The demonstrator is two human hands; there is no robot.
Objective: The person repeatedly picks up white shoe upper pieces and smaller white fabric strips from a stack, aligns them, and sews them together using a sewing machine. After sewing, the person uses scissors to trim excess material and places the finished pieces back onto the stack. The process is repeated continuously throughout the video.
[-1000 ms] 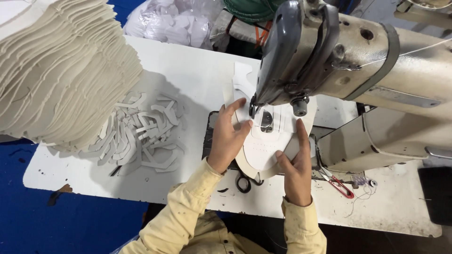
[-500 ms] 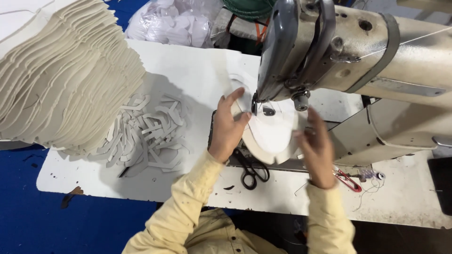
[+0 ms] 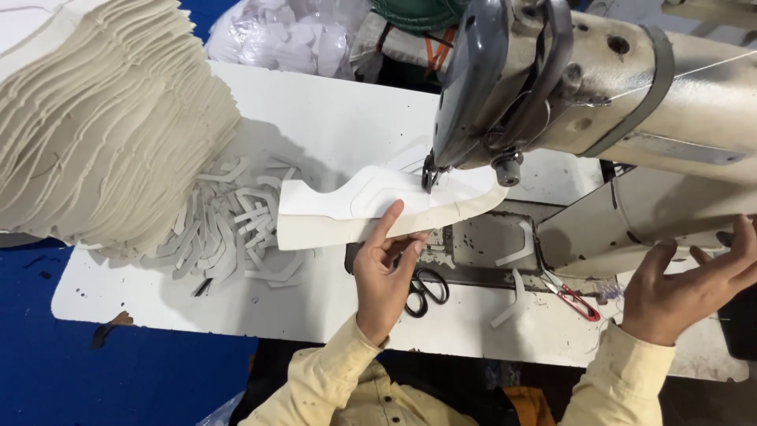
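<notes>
Two hands at the sewing machine

Left hand [image 3: 385,272]: grip closed on the near edge of the white cut piece [image 3: 371,209], forefinger up along it. Piece lies flat on the worktop [image 3: 331,110], its right end under the sewing machine [image 3: 599,87] needle. Right hand [image 3: 690,288]: grip open, holding nothing, fingers spread against the machine's base. Black scissors [image 3: 426,290] just beside left hand. Stack of cut pieces [image 3: 95,118] far left.
</notes>
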